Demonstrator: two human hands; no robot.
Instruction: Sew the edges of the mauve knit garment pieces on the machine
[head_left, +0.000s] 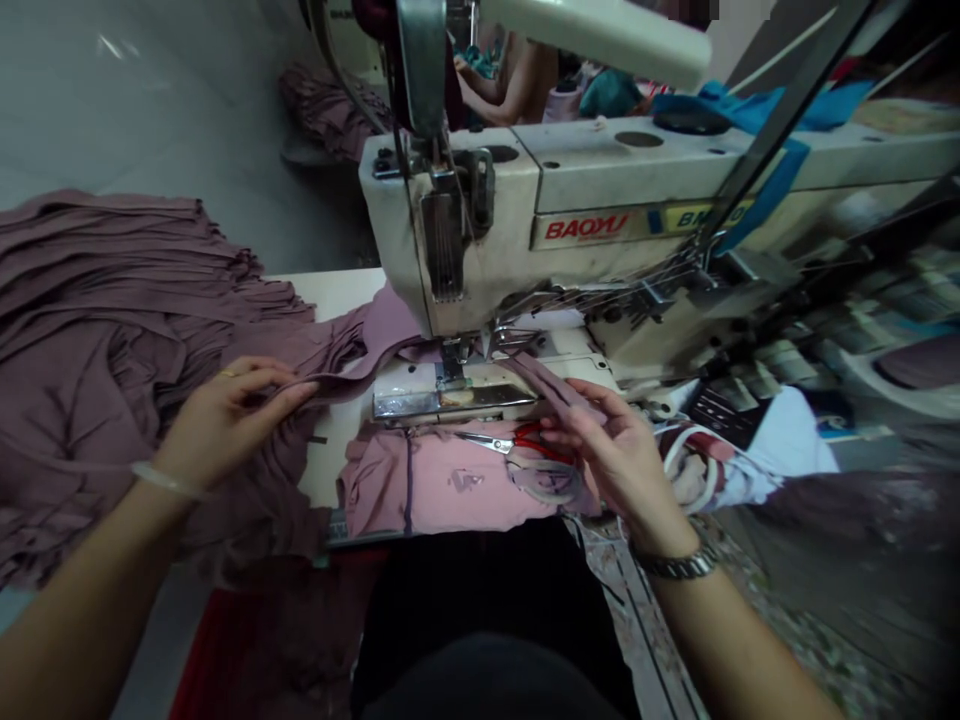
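Observation:
A long mauve fabric strip (352, 375) runs from my left hand (232, 420) toward the presser foot (452, 365) of a BAOYU industrial sewing machine (450, 220). My left fingers pinch the strip, and a bangle circles that wrist. My right hand (607, 450) grips a second length of mauve strip (555, 388) at its fingertips, to the right of the needle area. Red-handled scissors (517, 442) lie on pink cloth (442, 485), just left of my right fingers.
A large heap of mauve gathered fabric (112, 330) covers the table's left side. Another mauve heap (326, 110) lies behind the machine. A person (510, 85) works in the background. Blurred white and dark cloth (742, 460) sits right of the machine.

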